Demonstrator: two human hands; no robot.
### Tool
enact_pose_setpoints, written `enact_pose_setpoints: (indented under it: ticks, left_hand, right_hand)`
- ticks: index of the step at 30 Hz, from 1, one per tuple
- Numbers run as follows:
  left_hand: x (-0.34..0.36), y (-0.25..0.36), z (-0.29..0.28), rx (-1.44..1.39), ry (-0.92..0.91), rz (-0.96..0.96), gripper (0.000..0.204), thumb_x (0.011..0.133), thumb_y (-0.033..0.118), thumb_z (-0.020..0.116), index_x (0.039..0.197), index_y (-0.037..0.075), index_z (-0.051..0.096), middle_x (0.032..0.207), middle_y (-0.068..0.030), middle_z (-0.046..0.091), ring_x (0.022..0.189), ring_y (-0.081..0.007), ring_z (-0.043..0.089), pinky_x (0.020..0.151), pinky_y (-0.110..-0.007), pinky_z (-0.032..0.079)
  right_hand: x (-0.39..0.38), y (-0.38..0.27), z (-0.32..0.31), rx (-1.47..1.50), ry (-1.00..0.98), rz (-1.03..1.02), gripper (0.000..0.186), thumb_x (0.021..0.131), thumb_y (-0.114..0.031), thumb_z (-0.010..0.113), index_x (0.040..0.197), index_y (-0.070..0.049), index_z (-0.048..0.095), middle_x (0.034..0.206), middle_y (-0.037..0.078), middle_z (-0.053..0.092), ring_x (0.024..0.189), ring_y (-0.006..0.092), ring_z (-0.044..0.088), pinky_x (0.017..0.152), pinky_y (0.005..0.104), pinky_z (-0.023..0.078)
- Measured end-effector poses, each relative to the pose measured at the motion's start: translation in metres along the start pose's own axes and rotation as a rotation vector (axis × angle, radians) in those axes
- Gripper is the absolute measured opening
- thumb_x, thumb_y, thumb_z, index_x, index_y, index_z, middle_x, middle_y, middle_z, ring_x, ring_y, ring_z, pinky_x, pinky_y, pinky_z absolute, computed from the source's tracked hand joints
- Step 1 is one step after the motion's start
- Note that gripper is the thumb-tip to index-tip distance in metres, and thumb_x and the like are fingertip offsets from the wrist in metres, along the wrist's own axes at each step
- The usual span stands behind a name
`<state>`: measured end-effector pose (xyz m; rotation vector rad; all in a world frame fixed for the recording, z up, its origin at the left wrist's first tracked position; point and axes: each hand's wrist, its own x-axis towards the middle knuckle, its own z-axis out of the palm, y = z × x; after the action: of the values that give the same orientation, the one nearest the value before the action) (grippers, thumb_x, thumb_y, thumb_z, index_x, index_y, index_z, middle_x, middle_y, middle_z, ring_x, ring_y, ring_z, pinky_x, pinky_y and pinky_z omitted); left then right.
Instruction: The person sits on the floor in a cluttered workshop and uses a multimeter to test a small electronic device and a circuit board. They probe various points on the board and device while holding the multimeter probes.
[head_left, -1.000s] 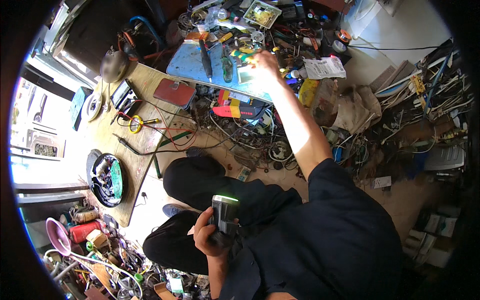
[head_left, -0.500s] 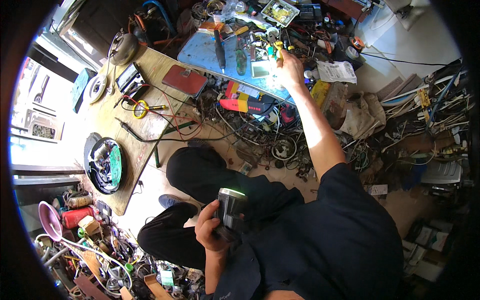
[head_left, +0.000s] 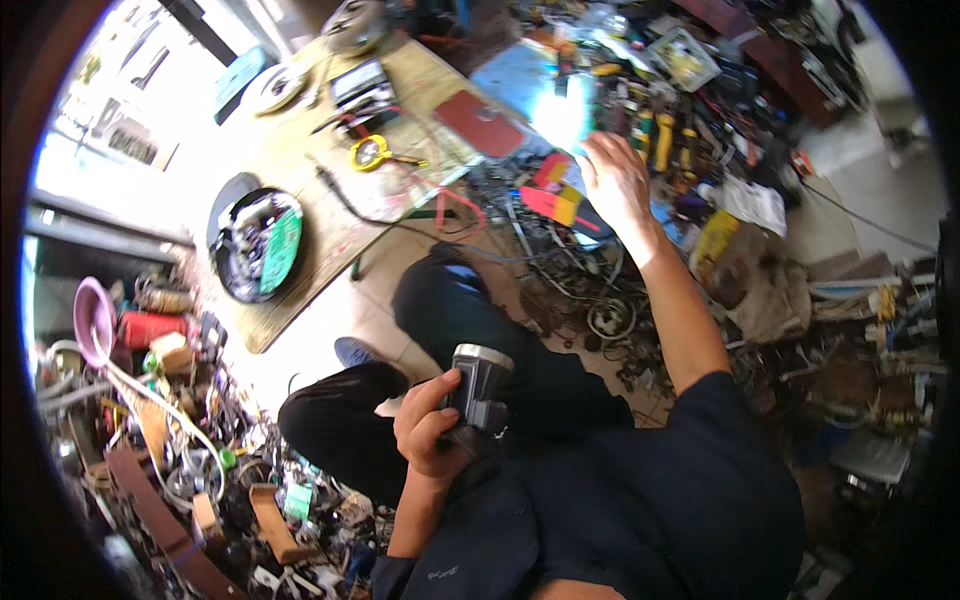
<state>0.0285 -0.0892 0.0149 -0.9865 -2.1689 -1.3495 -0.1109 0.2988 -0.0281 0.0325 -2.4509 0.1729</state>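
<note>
My left hand [head_left: 430, 425] grips a black handheld device [head_left: 478, 395] with a silver rim at its top, low in the middle of the view, over my lap. My right hand [head_left: 615, 180] reaches out with bent fingers at the glaring edge of the cluttered blue board [head_left: 502, 72]; what is in them is hidden by glare and blur. Yellow-handled tools [head_left: 663, 140] lie just right of its fingers. A red-and-yellow object [head_left: 550, 200] is below and left of that hand.
The wooden table [head_left: 290, 155] holds a round housing with green circuit board [head_left: 278, 250], a red case [head_left: 478, 122], a yellow-ringed tool [head_left: 370, 152] and cables. Heaped parts, with a purple basin [head_left: 95, 310], fill the lower left; more scrap and cables lie at the right.
The view has swung, moving the table up and right in the picture. My right hand now sits lower, its grip on the yellow-and-green tool no longer visible. My left hand still holds the black device.
</note>
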Motion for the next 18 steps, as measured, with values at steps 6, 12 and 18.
enact_pose_setpoints:
  ticks: [6,12,18]
  left_hand:
    - [0.064,-0.002,-0.053,0.071,-0.07,0.099,0.059,0.078,0.019,0.09,0.113,0.009,0.044,0.111,-0.0262,0.07,0.076,-0.0289,0.07,0.065,-0.036,0.057]
    - [0.142,0.047,-0.078,0.047,-0.097,0.202,0.042,0.087,0.023,0.072,0.124,0.018,0.051,0.108,-0.0182,0.072,0.07,-0.0234,0.062,0.057,-0.033,0.05]
    - [0.149,0.051,-0.089,0.102,0.009,0.125,0.06,0.095,0.049,0.062,0.15,0.044,0.037,0.113,-0.0104,0.073,0.094,-0.0251,0.061,0.077,-0.041,0.052]
  right_hand:
    - [-0.002,-0.143,0.008,0.789,-0.26,0.085,0.013,0.092,-0.011,0.072,0.098,0.001,0.071,0.083,0.011,0.068,0.067,0.0198,0.063,0.061,0.0309,0.048]
    - [0.008,-0.217,0.047,1.016,-0.491,0.273,0.019,0.092,-0.016,0.071,0.101,0.001,0.072,0.091,0.016,0.072,0.077,0.0289,0.07,0.07,0.0363,0.054]
    - [0.013,-0.235,0.072,0.784,-0.444,-0.063,0.023,0.092,-0.023,0.066,0.106,-0.006,0.073,0.101,0.017,0.073,0.094,0.0357,0.071,0.084,0.0463,0.057]
